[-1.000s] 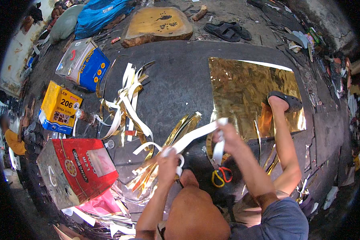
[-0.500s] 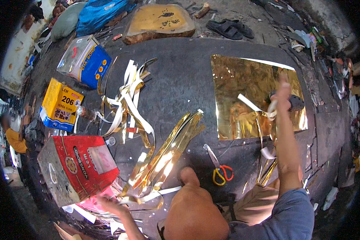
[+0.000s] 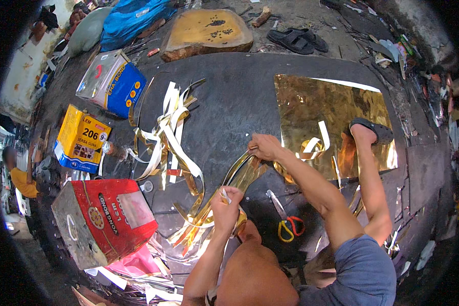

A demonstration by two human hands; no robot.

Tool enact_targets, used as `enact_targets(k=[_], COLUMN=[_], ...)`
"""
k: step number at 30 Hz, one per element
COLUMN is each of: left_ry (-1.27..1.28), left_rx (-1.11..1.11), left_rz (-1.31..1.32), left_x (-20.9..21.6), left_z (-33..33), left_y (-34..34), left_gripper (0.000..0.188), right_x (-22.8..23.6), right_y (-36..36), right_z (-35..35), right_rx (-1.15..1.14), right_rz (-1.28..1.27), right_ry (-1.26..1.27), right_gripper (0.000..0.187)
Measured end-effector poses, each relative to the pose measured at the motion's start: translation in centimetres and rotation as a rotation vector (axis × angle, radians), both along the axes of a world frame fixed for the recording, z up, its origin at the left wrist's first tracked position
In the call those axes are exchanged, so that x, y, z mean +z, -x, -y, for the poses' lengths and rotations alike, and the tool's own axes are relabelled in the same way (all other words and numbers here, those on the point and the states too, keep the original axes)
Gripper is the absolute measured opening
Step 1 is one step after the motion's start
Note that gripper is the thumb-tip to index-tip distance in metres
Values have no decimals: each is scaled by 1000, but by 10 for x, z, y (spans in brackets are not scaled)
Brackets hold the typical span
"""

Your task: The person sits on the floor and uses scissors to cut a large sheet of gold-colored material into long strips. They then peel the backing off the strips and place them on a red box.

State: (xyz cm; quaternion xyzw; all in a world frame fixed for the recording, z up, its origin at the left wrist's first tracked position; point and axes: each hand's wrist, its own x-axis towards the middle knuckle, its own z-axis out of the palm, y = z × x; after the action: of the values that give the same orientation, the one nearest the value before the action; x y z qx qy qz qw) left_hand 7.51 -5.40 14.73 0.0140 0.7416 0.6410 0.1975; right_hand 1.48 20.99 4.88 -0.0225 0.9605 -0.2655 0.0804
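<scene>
Two-handed, pinches at strips over the near half of the black mat [image 3: 229, 97]. With the right hand [image 3: 264, 147], holds the far end of a bundle of gold strips [image 3: 245, 176] in a narrow grip, back of the hand upward, the rest slanting leftward to the mat's near edge. With the left hand [image 3: 225, 209], over the bundle's nearer part, pinches a small white strip end [image 3: 226, 195] between thumb and fingers. Just right of the bundle: scissors [image 3: 285, 219], with yellow and red handle loops. Toward the mat's far right corner: a gold sheet [image 3: 313, 107], bearing a curled white strip [image 3: 322, 144] and a foot in a dark clog [image 3: 376, 130]. Toward the left edge: tangled white and gold strips [image 3: 172, 131], near a red can [image 3: 109, 211]. Beyond the far edge: a wooden slab [image 3: 201, 30] and dark sandals [image 3: 297, 42].
</scene>
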Motion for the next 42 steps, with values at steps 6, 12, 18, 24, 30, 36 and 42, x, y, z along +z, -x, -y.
enact_targets(k=[6,12,18,24,30,36,42], left_ry=[139,-11,6,-647,-805,-411,21], left_rx=[-18,-160,-412,702,993,1315,580], left_rz=[-4,-5,-52,352,-88,-342,-311], left_x=[-2,40,70,68,79,71,34], left_z=[-23,-10,24,109,224,211,78], left_y=[12,8,-4,37,70,77,34], left_gripper=[20,30,28,30,13,27,24], right_x=[57,135,145,124,106,113,33], right_y=[-31,-62,-93,-123,-191,-167,-43], right_z=[21,69,66,-73,-304,-315,-67], right_rx=[3,110,78,-1033,-1632,-1375,-208], right_rz=[7,295,277,-189,-1120,-891,-213], right_ry=[276,1049,1130,2207,1560,-550,106], right_gripper=[25,28,23,34,35,28,24])
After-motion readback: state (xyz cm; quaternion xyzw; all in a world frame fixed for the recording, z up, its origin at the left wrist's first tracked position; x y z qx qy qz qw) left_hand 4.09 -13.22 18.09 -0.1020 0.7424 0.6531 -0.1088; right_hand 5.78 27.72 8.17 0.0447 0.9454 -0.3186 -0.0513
